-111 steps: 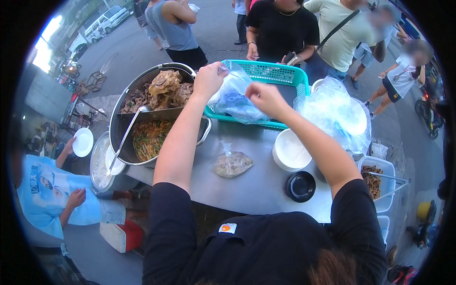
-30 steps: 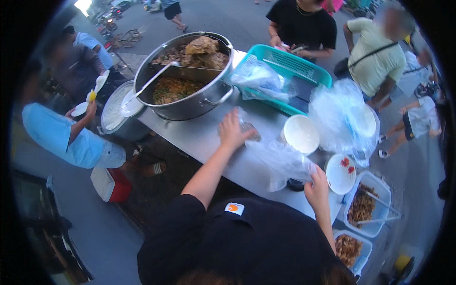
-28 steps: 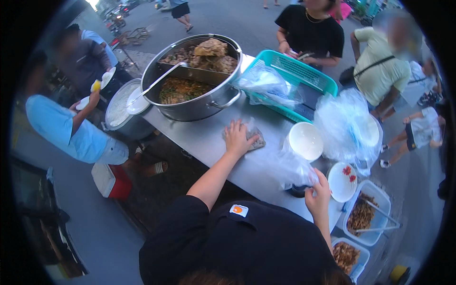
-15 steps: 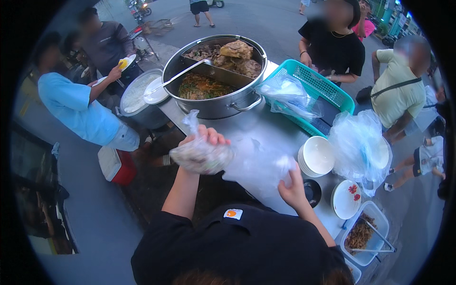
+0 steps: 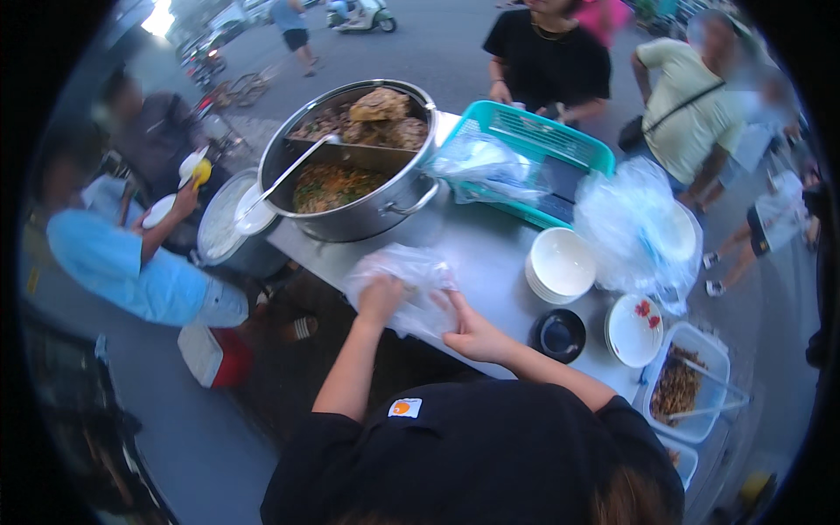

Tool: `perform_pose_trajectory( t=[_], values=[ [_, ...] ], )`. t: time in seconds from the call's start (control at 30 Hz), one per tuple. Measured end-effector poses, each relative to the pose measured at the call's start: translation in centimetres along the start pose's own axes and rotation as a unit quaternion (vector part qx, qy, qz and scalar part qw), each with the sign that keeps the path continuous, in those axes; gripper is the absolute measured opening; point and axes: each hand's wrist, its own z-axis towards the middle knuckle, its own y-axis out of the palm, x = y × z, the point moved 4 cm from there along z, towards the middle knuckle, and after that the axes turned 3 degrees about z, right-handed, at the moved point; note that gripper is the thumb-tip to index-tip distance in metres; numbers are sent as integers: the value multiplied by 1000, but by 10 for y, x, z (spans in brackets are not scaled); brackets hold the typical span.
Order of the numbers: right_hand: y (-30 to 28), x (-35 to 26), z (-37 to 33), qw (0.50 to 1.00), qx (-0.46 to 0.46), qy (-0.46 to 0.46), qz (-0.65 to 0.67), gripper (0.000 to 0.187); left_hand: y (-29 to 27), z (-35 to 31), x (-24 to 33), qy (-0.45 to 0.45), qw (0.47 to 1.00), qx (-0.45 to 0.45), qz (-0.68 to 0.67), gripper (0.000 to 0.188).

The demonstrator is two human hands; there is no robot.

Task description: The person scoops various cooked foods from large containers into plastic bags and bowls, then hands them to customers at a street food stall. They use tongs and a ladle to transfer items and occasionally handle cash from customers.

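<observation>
A clear plastic bag (image 5: pixel 426 278) is spread between my hands, over the near edge of the metal table (image 5: pixel 490 262). My left hand (image 5: pixel 382 297), fingers curled, is at the bag's left side, partly behind the thin plastic. Thumb and fingers of my right hand (image 5: pixel 471 329) pinch its right edge. The filled bag seen earlier does not show distinctly; the cloudy plastic may cover it. Just beyond stands a large divided steel pot (image 5: pixel 411 210) with meat and a stew in its sections, a ladle (image 5: pixel 297 171) resting across it.
A green basket (image 5: pixel 525 118) with plastic bags stands at the back. To the right are white bowls (image 5: pixel 562 265), a black dish (image 5: pixel 558 336), plates (image 5: pixel 634 331), bulky plastic (image 5: pixel 626 219) and a food tub (image 5: pixel 687 385). A rice pot (image 5: pixel 226 214) is left. People stand around the table.
My left hand has lowered from above the table with the filled bag, down to the clear bag. My right hand has moved left with the clear bag. The view has shifted.
</observation>
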Motion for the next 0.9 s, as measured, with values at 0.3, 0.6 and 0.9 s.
perform_pose_trajectory(
  t=[0.3, 0.6, 0.9],
  values=[
    [-34, -37, -72, 928, 143, -127, -319, 48, -41, 67, 32, 138, 969, -163, 128, 32],
    [-76, 17, -205, 759, 399, 354, -374, 56, -107, -34, 117, 221, 934, -244, 142, 27],
    [-95, 60, -209, 763, 507, 290, -277, 65, -16, -63, 221, 445, 861, -246, 30, 26]
  ],
)
